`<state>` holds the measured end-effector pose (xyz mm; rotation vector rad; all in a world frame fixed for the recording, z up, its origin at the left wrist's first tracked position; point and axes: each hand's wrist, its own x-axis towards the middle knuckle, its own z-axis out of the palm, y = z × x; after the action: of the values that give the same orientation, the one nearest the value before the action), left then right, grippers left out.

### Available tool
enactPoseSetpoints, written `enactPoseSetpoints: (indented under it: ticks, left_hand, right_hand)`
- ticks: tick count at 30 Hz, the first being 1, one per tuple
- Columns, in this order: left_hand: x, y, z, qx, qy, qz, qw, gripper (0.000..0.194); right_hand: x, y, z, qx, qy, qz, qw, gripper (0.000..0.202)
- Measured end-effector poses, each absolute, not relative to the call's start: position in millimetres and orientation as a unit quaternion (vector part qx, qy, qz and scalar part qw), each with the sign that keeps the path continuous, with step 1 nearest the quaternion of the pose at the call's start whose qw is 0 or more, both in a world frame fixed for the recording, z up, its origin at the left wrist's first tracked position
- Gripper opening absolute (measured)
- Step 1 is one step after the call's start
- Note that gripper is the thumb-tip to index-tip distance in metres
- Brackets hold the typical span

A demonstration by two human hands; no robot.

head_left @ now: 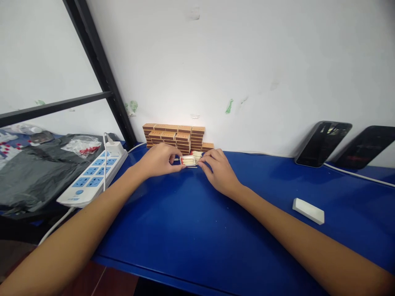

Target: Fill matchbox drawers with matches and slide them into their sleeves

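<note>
Matchbox tray (188, 160): small, white, rectangular, holding pale red-tipped matchsticks, towards the back of the glossy blue tabletop (185, 230).
Your left hand (160, 159): thumb and fingers grip the tray's left end.
Your right hand (220, 170): fingertips drawn together near its right end; whether they pinch a matchstick, I cannot tell.
Stacked brown rectangular matchboxes (168, 135): behind the tray, contents hidden.
Clear plastic bag (75, 144): small red pieces inside.

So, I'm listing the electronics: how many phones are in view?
2: one phone leans by the wall, right of the right hand; the other phone leans farther right. Grey plastic at far left may hide more.
</note>
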<state>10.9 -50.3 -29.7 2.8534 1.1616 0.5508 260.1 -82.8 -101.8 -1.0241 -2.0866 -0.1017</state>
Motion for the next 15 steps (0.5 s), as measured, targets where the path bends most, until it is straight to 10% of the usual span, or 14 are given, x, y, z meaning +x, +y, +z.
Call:
enactPoseSetpoints:
  ticks: [15]
  left_hand:
    - [4.4, -43.2, -29.9, 0.903, 0.394, 0.158, -0.069, 0.034]
  right_hand:
    - [260.4, -83.4, -108.7, -0.418, -0.856, -0.019, 0.303, 0.022]
